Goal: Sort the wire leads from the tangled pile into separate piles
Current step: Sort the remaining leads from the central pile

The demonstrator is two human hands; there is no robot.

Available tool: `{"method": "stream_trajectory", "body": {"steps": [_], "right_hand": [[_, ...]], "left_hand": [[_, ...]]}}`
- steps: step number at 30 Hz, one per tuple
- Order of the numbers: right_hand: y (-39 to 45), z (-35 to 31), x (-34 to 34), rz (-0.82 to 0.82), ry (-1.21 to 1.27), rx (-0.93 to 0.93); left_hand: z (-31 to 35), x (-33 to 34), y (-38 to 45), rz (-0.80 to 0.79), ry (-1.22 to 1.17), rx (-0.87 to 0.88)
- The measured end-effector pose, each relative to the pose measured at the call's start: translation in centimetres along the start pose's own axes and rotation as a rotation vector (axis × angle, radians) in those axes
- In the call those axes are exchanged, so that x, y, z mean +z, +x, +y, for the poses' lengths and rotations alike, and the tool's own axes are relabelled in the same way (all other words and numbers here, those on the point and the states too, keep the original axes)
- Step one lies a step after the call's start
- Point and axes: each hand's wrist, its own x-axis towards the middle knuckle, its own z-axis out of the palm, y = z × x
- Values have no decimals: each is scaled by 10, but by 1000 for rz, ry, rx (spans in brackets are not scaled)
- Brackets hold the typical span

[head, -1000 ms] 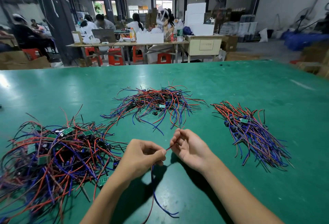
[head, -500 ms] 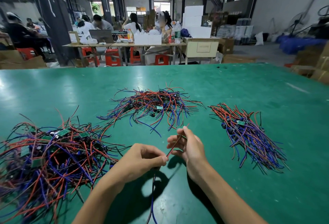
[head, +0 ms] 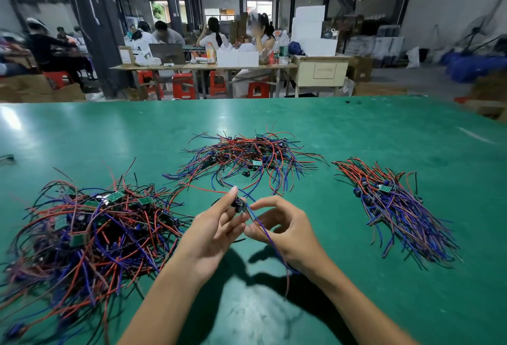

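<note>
Both hands held one wire lead [head: 263, 230] above the table [head: 356, 130], just right of the tangled pile [head: 90, 235]: left hand [head: 216, 230] fingers clamped on its dark component, right hand [head: 285, 230] fingers pinching the blue strand. Its trailing wires could probably snag that pile.

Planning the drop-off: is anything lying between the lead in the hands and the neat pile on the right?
Nothing visible. The held lead, gripped by the left hand and right hand, is parted from the right pile only by bare green table.
</note>
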Motion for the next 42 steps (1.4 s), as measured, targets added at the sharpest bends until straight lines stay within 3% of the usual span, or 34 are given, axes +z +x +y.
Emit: {"method": "stream_trajectory", "body": {"steps": [3,7,11,17,21,24,28,29,31,33,35,38,42], "right_hand": [[-3,-4,4,10,-45,-63],[-4,-11,7,89,123,-113],[-2,-18,4,223,274,17],[1,-21,3,199,364,138],[3,-24,-1,192,584,226],[3,-25,-9,139,703,262],[4,-28,-22,94,719,299],[4,-29,-25,77,716,306],[4,-29,-31,24,681,299],[4,-28,-34,-15,581,278],[4,-26,-35,-37,454,238],[3,-22,-34,-85,306,151],[2,-22,-35,-14,155,142]], "left_hand": [[-3,1,-1,-13,-23,-17],[-4,2,-1,9,-34,11],[-9,5,-1,-9,39,133],[-13,15,-7,-10,129,374],[-20,17,-9,-23,245,530],[-23,11,-5,-83,492,724],[-18,-11,10,27,1154,1205],[-18,-13,11,75,1150,1203],[-15,-12,10,124,886,985],[-8,-9,7,31,608,656],[-6,-6,1,-121,589,413],[-17,6,-6,-236,663,338],[-26,12,-7,-170,577,323]]}}
